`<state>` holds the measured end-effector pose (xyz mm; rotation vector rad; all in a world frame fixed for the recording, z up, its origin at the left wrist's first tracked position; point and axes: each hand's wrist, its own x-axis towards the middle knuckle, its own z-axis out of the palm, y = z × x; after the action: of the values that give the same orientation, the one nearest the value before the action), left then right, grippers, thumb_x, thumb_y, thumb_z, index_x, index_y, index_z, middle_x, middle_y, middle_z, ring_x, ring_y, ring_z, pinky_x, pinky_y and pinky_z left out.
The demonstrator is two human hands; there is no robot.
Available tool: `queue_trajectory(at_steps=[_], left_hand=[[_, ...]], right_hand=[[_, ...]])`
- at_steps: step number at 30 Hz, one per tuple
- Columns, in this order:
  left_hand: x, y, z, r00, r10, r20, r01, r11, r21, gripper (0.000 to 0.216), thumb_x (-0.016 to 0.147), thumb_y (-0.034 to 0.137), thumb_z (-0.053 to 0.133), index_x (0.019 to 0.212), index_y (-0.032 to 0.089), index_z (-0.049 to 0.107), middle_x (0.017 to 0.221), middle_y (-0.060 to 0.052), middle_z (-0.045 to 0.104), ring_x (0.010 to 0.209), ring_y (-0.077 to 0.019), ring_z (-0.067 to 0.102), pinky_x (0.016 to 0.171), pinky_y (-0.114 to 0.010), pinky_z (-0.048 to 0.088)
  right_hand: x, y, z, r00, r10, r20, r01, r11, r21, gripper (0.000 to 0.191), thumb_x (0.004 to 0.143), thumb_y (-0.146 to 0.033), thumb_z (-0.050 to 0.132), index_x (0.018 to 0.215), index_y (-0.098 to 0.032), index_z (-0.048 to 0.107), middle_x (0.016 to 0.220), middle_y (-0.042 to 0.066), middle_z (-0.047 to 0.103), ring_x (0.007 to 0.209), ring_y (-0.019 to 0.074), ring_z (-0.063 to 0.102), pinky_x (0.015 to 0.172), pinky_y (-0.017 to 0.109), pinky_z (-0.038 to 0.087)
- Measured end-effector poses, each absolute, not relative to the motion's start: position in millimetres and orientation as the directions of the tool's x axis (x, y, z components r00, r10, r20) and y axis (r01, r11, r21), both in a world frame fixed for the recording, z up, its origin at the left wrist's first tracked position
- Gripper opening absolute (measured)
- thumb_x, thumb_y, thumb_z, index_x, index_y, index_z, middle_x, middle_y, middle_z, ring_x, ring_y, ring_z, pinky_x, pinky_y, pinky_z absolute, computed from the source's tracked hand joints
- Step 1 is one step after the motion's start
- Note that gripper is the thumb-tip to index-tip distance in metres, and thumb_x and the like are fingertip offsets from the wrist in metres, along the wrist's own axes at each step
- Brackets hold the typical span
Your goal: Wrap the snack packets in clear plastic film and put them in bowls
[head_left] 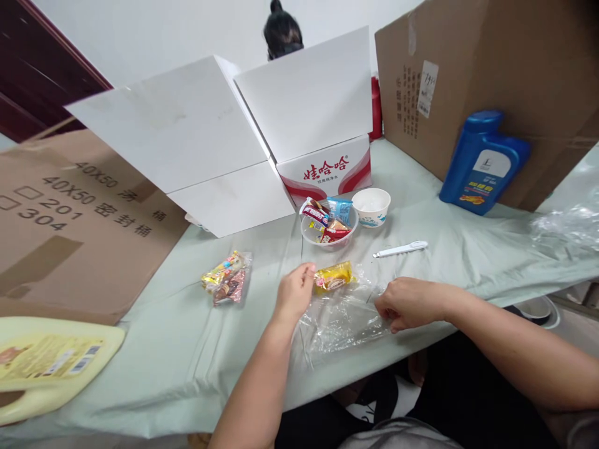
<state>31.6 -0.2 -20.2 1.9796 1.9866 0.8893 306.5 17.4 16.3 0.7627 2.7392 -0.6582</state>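
My left hand (294,292) pinches the end of a yellow snack packet (333,276) that lies at the mouth of a clear plastic bag (344,318) on the pale green table cover. My right hand (406,302) is closed on the bag's right edge, fingers curled under. Just beyond, a clear bowl (329,227) holds several wrapped snacks. A filled clear bag of snacks (227,277) lies to the left of my left hand.
A white paper cup (371,206) and a white pen-like tool (400,249) lie behind the bag. An open white carton (262,137) stands at the back, with a person's head behind it. Brown cardboard (70,218), a blue jug (482,163) and a yellow jug (47,365) flank the area.
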Motion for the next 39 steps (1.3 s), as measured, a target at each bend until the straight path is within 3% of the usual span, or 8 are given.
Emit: queue_trajectory(at_steps=[3, 6, 11, 16, 24, 29, 32, 39], left_hand=[[24, -4, -11, -0.254, 0.793, 0.554, 0.848, -0.093, 0.522, 0.030, 0.094, 0.038, 0.046, 0.097, 0.017, 0.066, 0.083, -0.006, 0.069, 0.074, -0.0186, 0.064, 0.067, -0.029, 0.051], [34, -21, 1, -0.069, 0.658, 0.750, 0.842, -0.365, 0.398, 0.017, 0.093, 0.027, 0.049, 0.094, 0.019, 0.064, 0.085, -0.004, 0.067, 0.073, -0.0148, 0.062, 0.068, -0.026, 0.050], [62, -32, -4, 0.408, 0.704, 0.581, 0.737, -0.630, 0.246, 0.017, 0.090, 0.013, 0.053, 0.101, 0.021, 0.065, 0.093, -0.004, 0.070, 0.087, -0.0171, 0.065, 0.083, -0.030, 0.053], [60, -12, -25, 0.260, 0.893, 0.366, 0.920, -0.344, 0.187, 0.045, 0.081, 0.025, 0.071, 0.123, 0.018, 0.058, 0.122, -0.012, 0.061, 0.113, -0.0291, 0.055, 0.097, -0.047, 0.049], [46, -2, -31, 0.080, 0.936, 0.342, 0.815, -0.259, 0.519, 0.034, 0.081, 0.011, 0.062, 0.112, 0.021, 0.065, 0.112, -0.007, 0.068, 0.106, -0.0232, 0.060, 0.096, -0.042, 0.049], [10, 11, -15, -0.183, 0.956, 0.230, 0.280, -0.173, 0.944, 0.040, 0.074, 0.037, 0.073, 0.108, 0.017, 0.064, 0.102, -0.009, 0.071, 0.089, -0.0196, 0.067, 0.080, -0.033, 0.055], [1, 29, 1, -0.358, 0.864, 0.355, 0.187, -0.306, 0.933, 0.047, 0.070, 0.040, 0.076, 0.107, 0.018, 0.059, 0.100, -0.007, 0.069, 0.091, -0.0171, 0.067, 0.082, -0.029, 0.053], [18, 99, 11, -0.231, 0.836, 0.497, 0.615, -0.270, 0.741, 0.031, 0.073, 0.013, 0.061, 0.101, 0.020, 0.050, 0.098, -0.004, 0.065, 0.094, -0.0169, 0.066, 0.084, -0.031, 0.054]], right_hand=[[306, 16, 16, -0.829, 0.493, -0.265, 0.558, 0.758, -0.337, 0.021, 0.078, -0.029, 0.070, 0.098, -0.023, 0.071, 0.077, 0.004, 0.071, 0.076, 0.0229, 0.066, 0.064, 0.030, 0.041], [303, 17, 15, -0.812, 0.571, -0.122, 0.575, 0.743, -0.342, 0.022, 0.088, -0.031, 0.061, 0.106, -0.020, 0.067, 0.079, 0.006, 0.071, 0.075, 0.0227, 0.067, 0.066, 0.031, 0.044], [295, 27, 1, -0.753, 0.626, 0.202, 0.552, 0.768, -0.324, 0.025, 0.092, -0.021, 0.052, 0.114, -0.018, 0.063, 0.113, 0.012, 0.066, 0.100, 0.0242, 0.064, 0.085, 0.036, 0.049], [295, 32, -11, -0.661, 0.749, -0.043, 0.741, 0.642, -0.197, 0.082, 0.068, -0.037, 0.081, 0.138, -0.012, 0.047, 0.134, 0.023, 0.051, 0.111, 0.0345, 0.061, 0.087, 0.040, 0.052], [301, 30, -16, -0.673, 0.735, -0.085, 0.740, 0.665, -0.101, 0.104, 0.051, -0.056, 0.086, 0.137, -0.010, 0.049, 0.136, 0.027, 0.050, 0.105, 0.0387, 0.063, 0.084, 0.046, 0.052], [303, 35, -21, -0.685, 0.723, -0.090, 0.727, 0.671, -0.145, 0.098, 0.054, -0.061, 0.082, 0.133, -0.011, 0.053, 0.135, 0.026, 0.051, 0.104, 0.0388, 0.063, 0.082, 0.046, 0.052], [302, 37, -21, -0.690, 0.719, -0.086, 0.721, 0.670, -0.178, 0.097, 0.053, -0.061, 0.083, 0.132, -0.013, 0.054, 0.132, 0.024, 0.053, 0.104, 0.0381, 0.063, 0.082, 0.044, 0.051], [302, 39, -15, -0.693, 0.713, -0.107, 0.719, 0.673, -0.172, 0.095, 0.057, -0.057, 0.082, 0.134, -0.011, 0.052, 0.136, 0.024, 0.051, 0.107, 0.0367, 0.063, 0.086, 0.041, 0.051]])
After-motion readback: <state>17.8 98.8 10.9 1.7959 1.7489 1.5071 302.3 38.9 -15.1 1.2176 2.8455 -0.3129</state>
